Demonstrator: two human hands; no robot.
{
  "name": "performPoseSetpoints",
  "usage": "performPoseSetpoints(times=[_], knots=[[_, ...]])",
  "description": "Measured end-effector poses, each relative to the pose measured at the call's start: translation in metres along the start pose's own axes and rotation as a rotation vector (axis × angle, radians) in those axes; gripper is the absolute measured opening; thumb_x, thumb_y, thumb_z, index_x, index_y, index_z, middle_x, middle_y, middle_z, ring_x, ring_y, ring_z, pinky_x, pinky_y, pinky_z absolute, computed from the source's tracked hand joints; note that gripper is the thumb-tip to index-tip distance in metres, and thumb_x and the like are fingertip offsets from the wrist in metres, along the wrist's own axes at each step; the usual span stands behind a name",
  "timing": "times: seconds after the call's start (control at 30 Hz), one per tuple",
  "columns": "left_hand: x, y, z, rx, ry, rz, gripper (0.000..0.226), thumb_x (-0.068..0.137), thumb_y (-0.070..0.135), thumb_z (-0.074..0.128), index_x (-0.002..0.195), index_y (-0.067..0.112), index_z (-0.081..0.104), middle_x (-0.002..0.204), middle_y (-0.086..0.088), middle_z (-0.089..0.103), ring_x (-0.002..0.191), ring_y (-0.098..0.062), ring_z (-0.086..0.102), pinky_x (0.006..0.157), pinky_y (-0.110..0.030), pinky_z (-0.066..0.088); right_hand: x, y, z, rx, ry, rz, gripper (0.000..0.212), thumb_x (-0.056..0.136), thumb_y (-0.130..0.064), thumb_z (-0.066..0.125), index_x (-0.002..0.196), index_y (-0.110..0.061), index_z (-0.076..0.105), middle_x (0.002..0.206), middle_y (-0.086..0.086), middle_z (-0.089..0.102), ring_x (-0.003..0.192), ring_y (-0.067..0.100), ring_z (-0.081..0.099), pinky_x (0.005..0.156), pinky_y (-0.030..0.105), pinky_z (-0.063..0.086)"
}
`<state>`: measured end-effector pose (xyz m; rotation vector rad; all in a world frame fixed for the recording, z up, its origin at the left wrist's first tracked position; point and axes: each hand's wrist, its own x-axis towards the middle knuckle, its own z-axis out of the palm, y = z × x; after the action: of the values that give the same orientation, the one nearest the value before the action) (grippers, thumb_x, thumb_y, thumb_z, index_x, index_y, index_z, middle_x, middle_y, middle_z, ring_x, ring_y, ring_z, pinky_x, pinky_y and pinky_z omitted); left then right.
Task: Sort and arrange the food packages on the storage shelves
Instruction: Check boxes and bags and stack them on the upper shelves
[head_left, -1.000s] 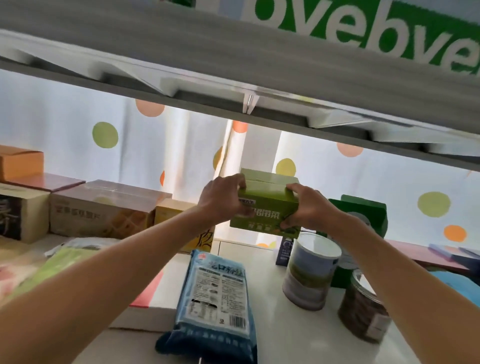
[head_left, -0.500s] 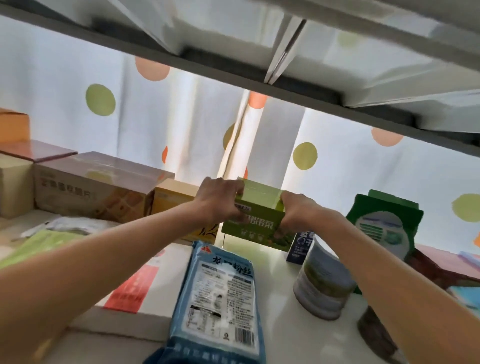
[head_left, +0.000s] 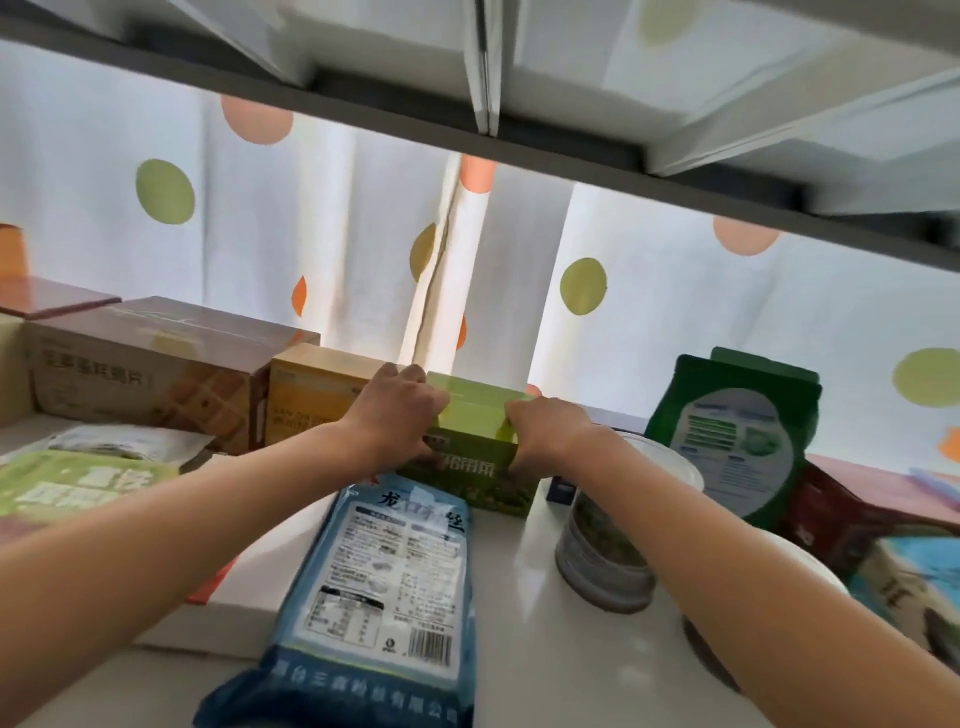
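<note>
lowered since a second ago: green box, then lifted clear of the shelf, now down at the back edge with its base on or just off the white surface, just beside the yellow box. gripped from both ends, left hand curled over the left top corner and right hand curled round the right end, likely so as to steer it squarely into the gap between the yellow box and the small dark carton. judged a placing step almost done, release not yet made. lying flat toward the front edge, label up, just in front of the green box: blue noodle bag, seemingly unsorted. right of middle under the right forearm, a round tin standing upright; behind it the green pouch upright near the back edge. along the left back edge the long brown box in line with the yellow one, suggesting a row of boxes being built against the spotted curtain. blurred flat packets at the left front, contents not readable
</note>
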<state>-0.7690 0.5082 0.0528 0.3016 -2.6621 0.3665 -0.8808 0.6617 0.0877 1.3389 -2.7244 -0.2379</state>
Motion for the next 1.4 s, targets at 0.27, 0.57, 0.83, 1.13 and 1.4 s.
performPoseSetpoints(times=[0.27,0.57,0.83,1.13,1.4], knots=[[0.011,0.006,-0.025,-0.057,-0.180,-0.014,0.052,0.081,0.072,0.060,0.093,0.021,0.055,0.099,0.003,0.060,0.090,-0.012,0.053,0.085,-0.031,0.046,-0.013,0.036,-0.052,0.173,0.136,0.073,0.042,0.087,-0.034,0.066,0.121,-0.010,0.064,0.122,0.009,0.066,0.108,0.027,0.064,0.095,0.042,0.055],[0.010,0.021,-0.016,-0.093,-0.150,0.069,0.019,0.103,0.035,0.044,0.103,0.020,0.057,0.083,0.006,0.059,0.071,-0.007,0.059,0.070,-0.024,0.054,-0.024,0.058,-0.011,0.352,0.289,0.097,0.039,0.098,-0.005,0.045,0.130,-0.016,0.063,0.139,0.010,0.057,0.124,0.028,0.056,0.105,0.037,0.047],[0.029,0.042,-0.030,0.026,-0.187,0.045,0.032,0.106,0.040,0.032,0.084,0.022,0.047,0.074,0.006,0.050,0.071,-0.012,0.050,0.071,-0.031,0.043,-0.029,0.065,-0.018,0.372,0.011,0.061,0.046,0.091,-0.001,0.048,0.135,-0.010,0.054,0.137,0.009,0.054,0.119,0.025,0.052,0.097,0.032,0.045],[0.033,0.051,-0.021,0.116,-0.110,0.033,0.037,0.102,0.049,0.037,0.099,0.020,0.059,0.084,0.003,0.060,0.079,-0.016,0.059,0.077,-0.031,0.051,0.000,0.070,-0.026,0.210,0.027,0.082,0.049,0.094,-0.003,0.055,0.142,-0.012,0.047,0.141,0.009,0.051,0.115,0.026,0.053,0.095,0.036,0.054],[0.027,0.040,-0.018,0.013,-0.085,0.025,0.033,0.100,0.054,0.039,0.089,0.024,0.046,0.082,0.005,0.056,0.080,-0.015,0.058,0.082,-0.032,0.052,0.021,0.075,-0.027,0.081,-0.170,0.162,0.053,0.079,-0.013,0.080,0.127,-0.014,0.056,0.122,0.007,0.062,0.102,0.025,0.064,0.090,0.037,0.058]])
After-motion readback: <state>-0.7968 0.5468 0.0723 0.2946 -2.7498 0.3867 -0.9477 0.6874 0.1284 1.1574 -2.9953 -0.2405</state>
